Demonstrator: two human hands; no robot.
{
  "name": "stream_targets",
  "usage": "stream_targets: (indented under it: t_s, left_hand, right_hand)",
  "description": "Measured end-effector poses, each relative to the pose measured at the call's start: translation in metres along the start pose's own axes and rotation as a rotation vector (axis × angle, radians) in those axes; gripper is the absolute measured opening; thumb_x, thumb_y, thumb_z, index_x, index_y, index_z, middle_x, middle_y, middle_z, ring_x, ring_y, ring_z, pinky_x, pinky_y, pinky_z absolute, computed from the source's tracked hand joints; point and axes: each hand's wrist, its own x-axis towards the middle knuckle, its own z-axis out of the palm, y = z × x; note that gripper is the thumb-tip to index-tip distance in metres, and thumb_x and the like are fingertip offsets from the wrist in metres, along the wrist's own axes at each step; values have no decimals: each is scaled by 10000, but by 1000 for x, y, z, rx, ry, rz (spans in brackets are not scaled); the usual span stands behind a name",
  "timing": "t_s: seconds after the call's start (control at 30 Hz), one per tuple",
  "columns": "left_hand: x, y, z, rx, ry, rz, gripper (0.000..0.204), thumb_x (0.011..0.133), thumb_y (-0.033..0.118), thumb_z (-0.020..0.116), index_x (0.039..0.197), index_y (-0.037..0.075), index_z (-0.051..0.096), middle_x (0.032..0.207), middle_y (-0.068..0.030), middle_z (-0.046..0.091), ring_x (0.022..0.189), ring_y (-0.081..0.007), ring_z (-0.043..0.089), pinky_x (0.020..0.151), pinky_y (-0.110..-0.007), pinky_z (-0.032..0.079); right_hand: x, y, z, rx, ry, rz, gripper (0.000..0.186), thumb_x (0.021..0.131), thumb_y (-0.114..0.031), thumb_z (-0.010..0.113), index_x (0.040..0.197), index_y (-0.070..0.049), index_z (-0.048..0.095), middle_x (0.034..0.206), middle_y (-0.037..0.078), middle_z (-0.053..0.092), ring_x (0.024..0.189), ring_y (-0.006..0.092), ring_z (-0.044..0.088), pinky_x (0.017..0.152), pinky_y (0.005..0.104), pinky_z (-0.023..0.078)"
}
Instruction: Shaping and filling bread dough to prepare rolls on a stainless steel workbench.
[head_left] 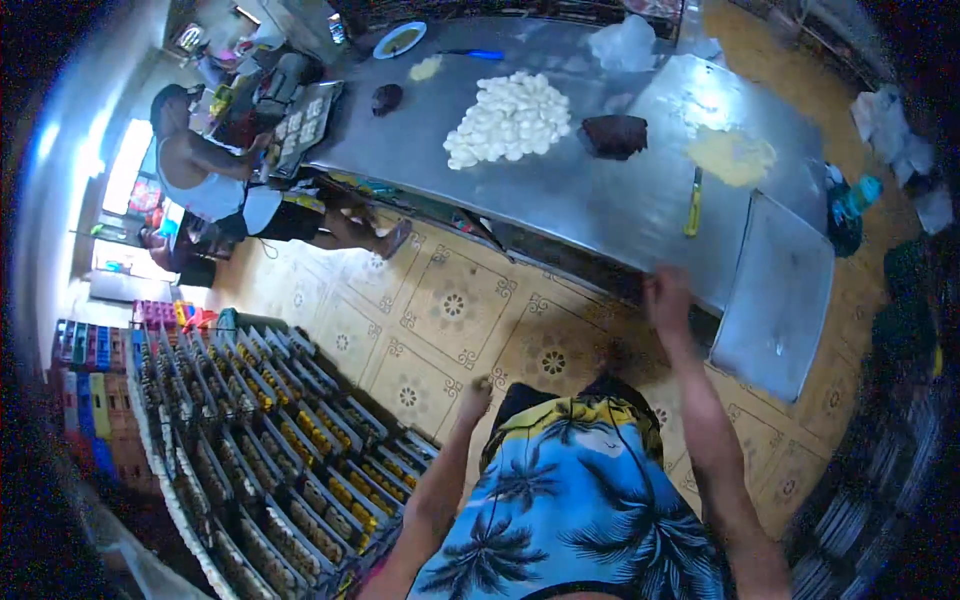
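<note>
My left hand (478, 398) hangs over the tiled floor with nothing visible in it; its fingers are too hidden to read. By the front edge of the steel table (400, 125), my right hand (668, 295) is open, thumb apart from the fingers and nothing in it. Nearest that hand on the tabletop lies a tool with a yellow-green handle (692, 210), beside a metal sheet tray (778, 290) that juts past the table's edge. Farther back are a heap of white dough balls (510, 120), a dark brown block (613, 137) and a patch of pale flour-like powder (735, 157).
Close on my left stands a rack of trays (260, 430) with rows of small pieces. A co-worker (195, 165) handles a filled tray (305, 130) at the table's left end. A plate (400, 40), a dark lump (386, 98) and a plastic bag (622, 45) sit farther back.
</note>
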Motion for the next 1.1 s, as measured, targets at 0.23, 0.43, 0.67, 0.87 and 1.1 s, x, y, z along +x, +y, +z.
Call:
stream_targets:
  t_s: [0.23,0.43,0.67,0.87,1.1]
  left_hand:
    - [160,273,-93,-296,209,175,372,997,250,625,1308,46,636,1126,-223,731,997,-351,719,844,-423,556]
    - [309,342,-174,-185,596,448,421,989,194,613,1377,33,591,1152,-260,685,1044,-415,686,904,-474,555]
    - [425,296,-266,226,518,512,329,991,208,614,1273,39,623,1112,-190,674,1022,-371,652,871,-453,546]
    - [416,326,-284,-95,473,580,374,940,200,744,1261,32,653,1079,-120,685,895,-237,650,787,-375,546]
    - [405,374,-205,-261,-205,424,358,937,157,749,1269,54,661,1098,-98,697,953,-178,660,802,-361,555]
  right_hand:
    - [107,123,-8,-450,111,-32,529,949,-258,638,1417,-23,565,1360,278,553,1174,464,583,961,522,502]
    - [117,141,-6,-94,12,419,608,976,-276,635,1528,-80,473,1322,243,629,1219,416,606,1000,512,503]
    - [130,92,-38,-473,159,268,404,939,-181,691,1313,-43,625,1191,220,642,1071,418,620,937,524,502]
    - [197,39,30,-25,-107,402,318,910,-112,713,1220,-51,680,1121,185,681,1094,395,637,933,449,540]
    - [302,38,75,-169,105,165,490,887,-51,707,1371,-62,632,1234,144,666,1115,387,605,944,446,515]
